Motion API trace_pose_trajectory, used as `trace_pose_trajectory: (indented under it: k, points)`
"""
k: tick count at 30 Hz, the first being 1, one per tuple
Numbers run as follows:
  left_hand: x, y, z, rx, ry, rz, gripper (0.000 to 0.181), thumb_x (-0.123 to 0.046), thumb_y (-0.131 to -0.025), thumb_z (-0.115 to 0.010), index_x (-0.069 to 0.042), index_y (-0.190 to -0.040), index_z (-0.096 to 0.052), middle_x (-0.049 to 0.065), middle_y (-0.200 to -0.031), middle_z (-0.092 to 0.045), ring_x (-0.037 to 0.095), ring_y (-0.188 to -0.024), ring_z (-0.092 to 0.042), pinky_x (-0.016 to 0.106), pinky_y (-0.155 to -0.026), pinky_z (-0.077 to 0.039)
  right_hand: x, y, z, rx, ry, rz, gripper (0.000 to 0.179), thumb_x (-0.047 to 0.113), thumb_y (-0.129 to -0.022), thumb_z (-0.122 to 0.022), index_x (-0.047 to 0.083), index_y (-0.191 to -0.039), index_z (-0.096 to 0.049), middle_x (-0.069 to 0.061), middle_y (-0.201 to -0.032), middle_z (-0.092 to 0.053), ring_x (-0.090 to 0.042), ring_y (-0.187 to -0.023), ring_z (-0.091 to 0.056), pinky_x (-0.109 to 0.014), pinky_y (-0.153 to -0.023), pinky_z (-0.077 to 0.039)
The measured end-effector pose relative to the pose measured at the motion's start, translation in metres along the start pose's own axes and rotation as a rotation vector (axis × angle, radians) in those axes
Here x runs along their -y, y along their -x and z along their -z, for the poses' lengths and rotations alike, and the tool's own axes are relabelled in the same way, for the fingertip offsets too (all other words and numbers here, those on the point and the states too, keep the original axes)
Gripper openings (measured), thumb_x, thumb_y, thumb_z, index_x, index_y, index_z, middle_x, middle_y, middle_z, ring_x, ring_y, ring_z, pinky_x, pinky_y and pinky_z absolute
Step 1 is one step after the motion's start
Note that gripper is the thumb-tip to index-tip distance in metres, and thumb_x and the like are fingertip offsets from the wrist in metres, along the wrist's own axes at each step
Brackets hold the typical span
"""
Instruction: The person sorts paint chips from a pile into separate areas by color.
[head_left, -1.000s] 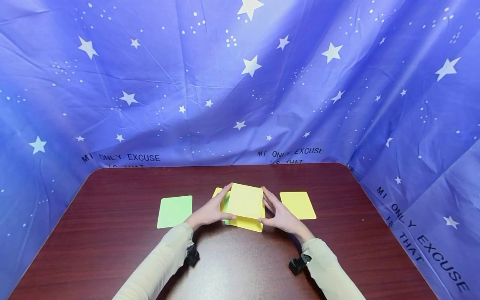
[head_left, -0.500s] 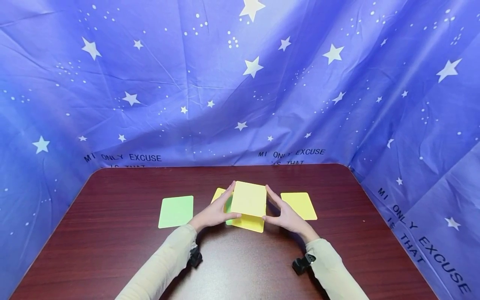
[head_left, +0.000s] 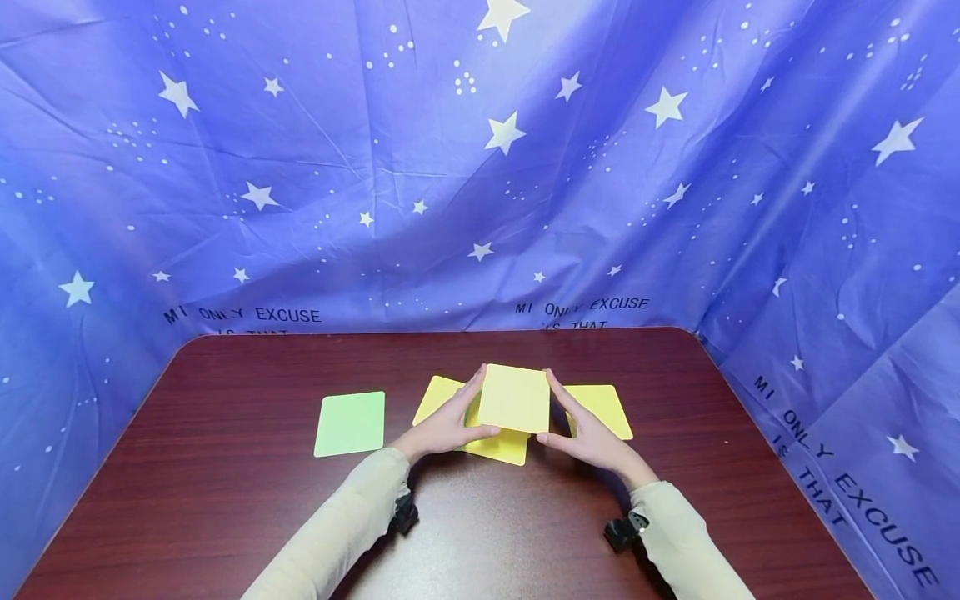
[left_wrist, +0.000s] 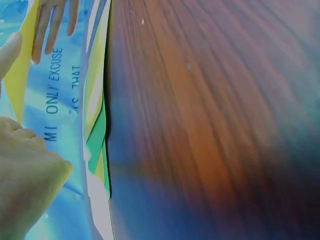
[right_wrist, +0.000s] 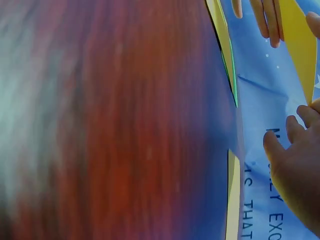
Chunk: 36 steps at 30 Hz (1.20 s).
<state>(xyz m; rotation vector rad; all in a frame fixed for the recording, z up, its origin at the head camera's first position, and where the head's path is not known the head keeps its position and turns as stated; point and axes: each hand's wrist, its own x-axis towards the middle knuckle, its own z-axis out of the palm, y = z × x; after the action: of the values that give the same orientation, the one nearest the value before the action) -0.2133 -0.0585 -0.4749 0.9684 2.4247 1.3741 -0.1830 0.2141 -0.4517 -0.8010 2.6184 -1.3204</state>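
Both hands hold a pale yellow square card (head_left: 514,398) raised over the middle of the table. My left hand (head_left: 441,427) grips its left edge, thumb at the near corner and fingers at the far one. Mirroring it, my right hand (head_left: 594,437) grips the right edge the same way. Seen from below in the right wrist view, the card (right_wrist: 299,45) is a yellow sheet well above the table. Beneath lies an overlapping group: a yellow card (head_left: 504,448) in front, another yellow card (head_left: 433,397) behind to the left, and a green card (left_wrist: 98,132) between, mostly hidden.
A light green card (head_left: 350,424) lies flat to the left of the group. Another yellow card (head_left: 606,407) lies to the right, partly behind my right hand. The dark red wooden table (head_left: 225,500) is backed by a blue star-patterned curtain (head_left: 337,167).
Both hands have carried the held yellow card to the right, toward the right-hand yellow card. More of the back-left yellow card now shows. The cards on the table have stayed put.
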Motion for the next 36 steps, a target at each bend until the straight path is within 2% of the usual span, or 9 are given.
trace_pose_trajectory:
  k: [3,7,9,14,16,22,26,30,36]
  points:
    - [0.001,-0.005,-0.005,0.011,-0.013,-0.006,0.097,-0.034,-0.092,-0.067,-0.002,-0.154,0.000,0.006,-0.160,0.004,0.033,-0.145,-0.003,0.046,-0.115,-0.008,0.011,0.005,0.008,0.009,0.010,-0.002,0.091,0.012,-0.088,-0.072,0.000,-0.154,-0.010,-0.016,-0.159,-0.009,-0.037,-0.143,-0.013,-0.018,-0.108,-0.012]
    - [0.000,-0.012,-0.011,0.044,-0.041,-0.031,0.098,-0.030,-0.091,-0.068,-0.001,-0.154,0.002,0.009,-0.160,0.005,0.032,-0.145,-0.002,0.049,-0.115,-0.004,0.009,0.011,0.015,0.001,0.001,-0.010,0.093,0.011,-0.086,-0.074,-0.003,-0.153,-0.010,-0.018,-0.158,-0.010,-0.038,-0.143,-0.012,-0.012,-0.106,-0.011]
    - [-0.002,-0.017,-0.015,0.059,-0.089,-0.061,0.100,-0.026,-0.090,-0.070,0.002,-0.153,0.003,0.014,-0.160,0.004,0.031,-0.145,-0.002,0.051,-0.114,-0.002,0.003,0.013,0.017,-0.019,-0.028,-0.011,0.096,0.010,-0.084,-0.075,-0.001,-0.153,-0.010,-0.016,-0.158,-0.009,-0.037,-0.143,-0.011,-0.010,-0.105,-0.010]
    - [-0.007,-0.026,-0.027,0.065,-0.174,-0.101,0.099,-0.020,-0.089,-0.071,0.007,-0.151,0.002,0.025,-0.157,-0.001,0.034,-0.145,-0.005,0.056,-0.113,-0.003,-0.033,0.017,0.020,-0.056,-0.034,-0.050,0.103,0.018,-0.083,-0.078,0.018,-0.157,-0.006,-0.007,-0.161,-0.007,-0.027,-0.145,-0.008,-0.008,-0.104,-0.010]
    - [-0.010,-0.030,-0.032,0.057,-0.169,-0.093,0.097,-0.019,-0.089,-0.071,0.008,-0.150,0.000,0.025,-0.157,-0.003,0.036,-0.144,-0.006,0.056,-0.113,-0.004,-0.044,0.019,0.023,-0.057,-0.016,-0.069,0.104,0.023,-0.083,-0.079,0.024,-0.157,-0.005,-0.004,-0.161,-0.006,-0.024,-0.145,-0.009,-0.008,-0.104,-0.011]
    - [-0.019,-0.040,-0.045,0.038,-0.162,-0.050,0.097,-0.024,-0.088,-0.072,0.005,-0.152,-0.005,0.022,-0.158,-0.007,0.031,-0.145,-0.009,0.052,-0.114,-0.006,-0.053,0.028,0.035,-0.064,0.025,-0.079,0.105,0.025,-0.080,-0.081,0.018,-0.157,-0.009,-0.012,-0.160,-0.013,-0.027,-0.141,-0.017,-0.006,-0.102,-0.012]
    - [-0.023,-0.048,-0.054,0.018,-0.169,-0.034,0.098,-0.026,-0.085,-0.076,0.004,-0.152,-0.011,0.021,-0.158,-0.012,0.031,-0.145,-0.013,0.051,-0.114,-0.009,-0.060,0.034,0.044,-0.048,0.045,-0.084,0.104,0.023,-0.080,-0.080,0.015,-0.157,-0.010,-0.017,-0.159,-0.011,-0.030,-0.142,-0.014,-0.005,-0.101,-0.010]
    - [-0.026,-0.056,-0.063,0.006,-0.197,-0.008,0.099,-0.029,-0.083,-0.078,0.004,-0.152,-0.015,0.021,-0.157,-0.016,0.032,-0.144,-0.016,0.051,-0.114,-0.011,-0.064,0.040,0.051,-0.026,0.056,-0.098,0.103,0.023,-0.081,-0.079,0.015,-0.157,-0.009,-0.017,-0.159,-0.011,-0.034,-0.141,-0.015,-0.004,-0.100,-0.011]
    - [-0.034,-0.068,-0.073,0.039,-0.287,0.051,0.098,-0.035,-0.085,-0.075,0.005,-0.152,-0.015,0.020,-0.158,-0.016,0.029,-0.145,-0.014,0.052,-0.114,-0.011,-0.071,0.043,0.060,-0.008,0.120,-0.125,0.102,0.025,-0.082,-0.078,0.009,-0.156,-0.010,-0.018,-0.159,-0.011,-0.038,-0.141,-0.015,-0.005,-0.100,-0.011]
